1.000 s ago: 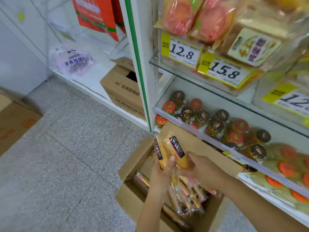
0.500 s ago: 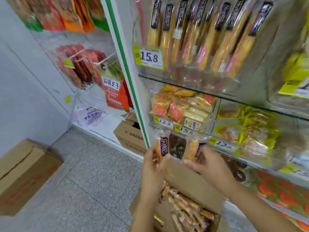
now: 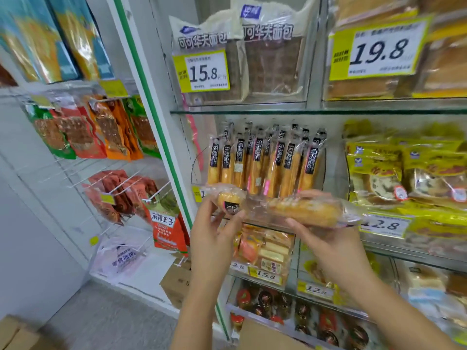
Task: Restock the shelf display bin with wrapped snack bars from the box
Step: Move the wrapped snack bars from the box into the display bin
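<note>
Head view: left hand [image 3: 214, 236] pinches snack bar [image 3: 228, 202]; right hand [image 3: 326, 239] grips second bar [image 3: 303, 210].

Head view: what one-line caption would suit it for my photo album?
Left hand and right hand hold wrapped bars before a shelf bin of matching upright bars.

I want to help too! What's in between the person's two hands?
Two wrapped snack bars, in the head view: the left hand pinches one end-on, the right hand grips the other lying sideways.
</note>
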Available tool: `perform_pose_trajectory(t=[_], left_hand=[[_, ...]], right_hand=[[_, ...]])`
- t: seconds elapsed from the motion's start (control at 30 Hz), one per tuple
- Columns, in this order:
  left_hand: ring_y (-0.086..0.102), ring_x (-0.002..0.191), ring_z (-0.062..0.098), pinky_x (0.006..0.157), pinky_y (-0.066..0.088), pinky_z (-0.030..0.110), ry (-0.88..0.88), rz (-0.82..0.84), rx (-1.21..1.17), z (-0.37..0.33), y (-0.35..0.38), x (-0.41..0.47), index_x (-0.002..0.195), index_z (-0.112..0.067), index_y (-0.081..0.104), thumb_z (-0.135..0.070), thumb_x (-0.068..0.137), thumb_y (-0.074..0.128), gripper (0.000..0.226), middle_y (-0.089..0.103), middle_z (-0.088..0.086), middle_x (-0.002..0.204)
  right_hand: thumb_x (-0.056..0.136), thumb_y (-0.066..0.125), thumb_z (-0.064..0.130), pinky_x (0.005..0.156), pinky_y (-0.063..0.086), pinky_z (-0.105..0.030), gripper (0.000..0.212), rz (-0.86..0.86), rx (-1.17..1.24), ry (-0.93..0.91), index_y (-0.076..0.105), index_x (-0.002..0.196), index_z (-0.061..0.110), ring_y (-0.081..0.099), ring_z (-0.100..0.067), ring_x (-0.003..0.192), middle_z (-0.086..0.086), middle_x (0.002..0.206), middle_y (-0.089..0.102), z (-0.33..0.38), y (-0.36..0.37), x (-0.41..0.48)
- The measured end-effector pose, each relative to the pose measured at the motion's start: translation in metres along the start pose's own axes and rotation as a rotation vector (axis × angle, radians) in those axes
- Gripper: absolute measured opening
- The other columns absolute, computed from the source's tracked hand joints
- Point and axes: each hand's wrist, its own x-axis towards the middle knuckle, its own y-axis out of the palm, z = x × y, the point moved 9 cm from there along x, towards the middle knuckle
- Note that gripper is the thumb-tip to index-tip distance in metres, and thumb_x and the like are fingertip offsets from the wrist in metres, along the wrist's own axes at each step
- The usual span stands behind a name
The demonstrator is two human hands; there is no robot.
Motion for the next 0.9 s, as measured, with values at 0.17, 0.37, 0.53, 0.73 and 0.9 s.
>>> perform_pose_trajectory(t=[0.17,0.37,0.53,0.73,0.9], left_hand=[[0.06,0.088,0.009,0.083,0.049,0.019,0.064,0.06,0.06,-0.016,0.014,0.053,0.094,-0.006,0.053,-0.008,0.084,0.066,0.017,0.06,0.003,0.089],[0.057,0.076,0.004,0.072,0.048,0.02,0.082,0.16,0.256,0.013,0.038,0.102,0.088,-0.016,0.052,-0.009,0.083,0.066,0.017,0.058,-0.004,0.078],[0.062,0.101,0.02,0.091,0.051,0.04,-0.035,0.176,0.447,0.054,0.051,0.135,0.119,-0.013,0.058,-0.021,0.082,0.07,0.04,0.066,0.002,0.109],[0.063,0.102,0.026,0.088,0.05,0.038,-0.175,0.201,0.657,0.084,0.061,0.159,0.119,-0.01,0.057,-0.028,0.085,0.066,0.039,0.068,0.007,0.11],[0.063,0.102,0.028,0.083,0.047,0.032,-0.257,0.226,0.741,0.106,0.067,0.164,0.116,-0.004,0.059,-0.023,0.086,0.067,0.037,0.067,0.012,0.111]], right_hand=[[0.078,0.074,0.012,0.086,0.042,-0.007,0.038,-0.063,-0.061,-0.081,0.058,0.103,0.035,0.06,0.005,0.1,0.018,0.103,0.064,0.014,0.0,0.04],[0.078,0.074,0.012,0.082,0.047,-0.016,0.031,-0.096,-0.229,0.062,0.058,0.087,0.038,0.062,-0.005,0.089,0.021,0.089,0.063,-0.027,0.016,0.087],[0.084,0.069,0.032,0.06,0.044,-0.023,0.031,0.002,-0.512,0.298,0.058,0.104,0.011,0.064,-0.015,0.078,0.007,0.079,0.061,-0.073,0.045,0.112],[0.093,0.056,0.031,0.053,0.037,-0.022,0.057,0.069,-0.629,0.414,0.035,0.138,0.004,0.05,-0.011,0.067,0.008,0.071,0.048,-0.101,0.075,0.133],[0.095,0.052,0.034,0.062,0.046,-0.029,0.038,0.099,-0.655,0.542,0.049,0.118,0.005,0.057,-0.016,0.071,-0.003,0.085,0.061,-0.121,0.084,0.139]])
